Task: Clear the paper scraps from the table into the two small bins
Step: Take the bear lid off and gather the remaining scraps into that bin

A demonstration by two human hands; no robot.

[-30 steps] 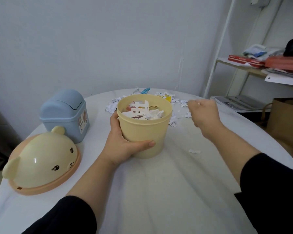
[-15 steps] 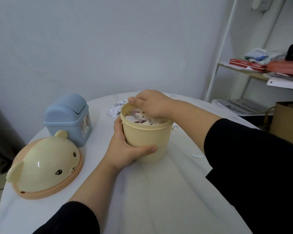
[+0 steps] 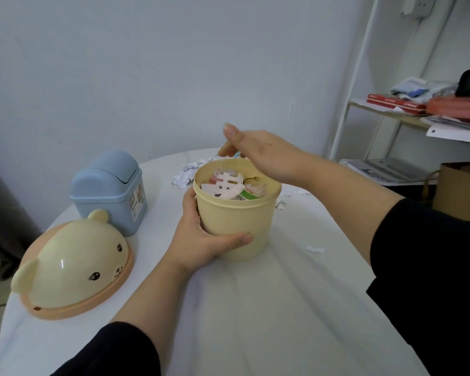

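Two grips are working: your left grip is wrapping the bin; your right grip is hovering loosely spread. Scraps are featherlight, flimsy; try pinching clusters.

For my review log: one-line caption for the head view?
Left hand grips the yellow bin while the right hand hovers over its far rim.

Two black sleeves of plain cloth are worn: the left sleeve ends near the elbow and the right sleeve ends mid-forearm, looking wider. The left hand and right hand are bare, with short, plain nails
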